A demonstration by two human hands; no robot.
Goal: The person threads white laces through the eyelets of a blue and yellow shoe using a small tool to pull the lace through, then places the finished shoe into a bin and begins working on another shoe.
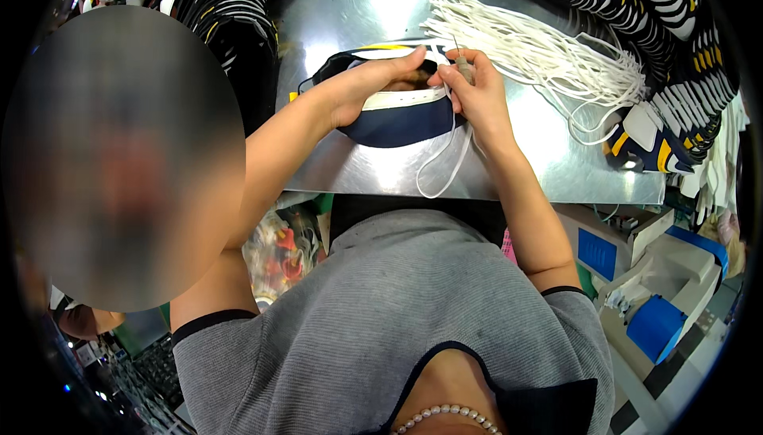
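Observation:
A navy shoe upper (401, 123) with a white eyelet strip lies on its side on the metal table. My left hand (369, 85) is closed on it, thumb along its far edge and fingers inside the opening, partly hidden. Just right of it, my right hand (483, 100) grips a small awl (464, 69) with a tan handle, its thin metal tip pointing away from me. A white shoelace (433, 190) runs from beside the eyelet strip and hangs in a loop over the table near my right wrist. Whether the lace passes through an eyelet, I cannot tell.
A bundle of white laces (540, 50) lies at the back right of the metal table (318, 173). Stacked shoe uppers (668, 137) line the right side, and more stacks (230, 6) stand at the back left. Below the table's right edge is a box with a blue panel (596, 254).

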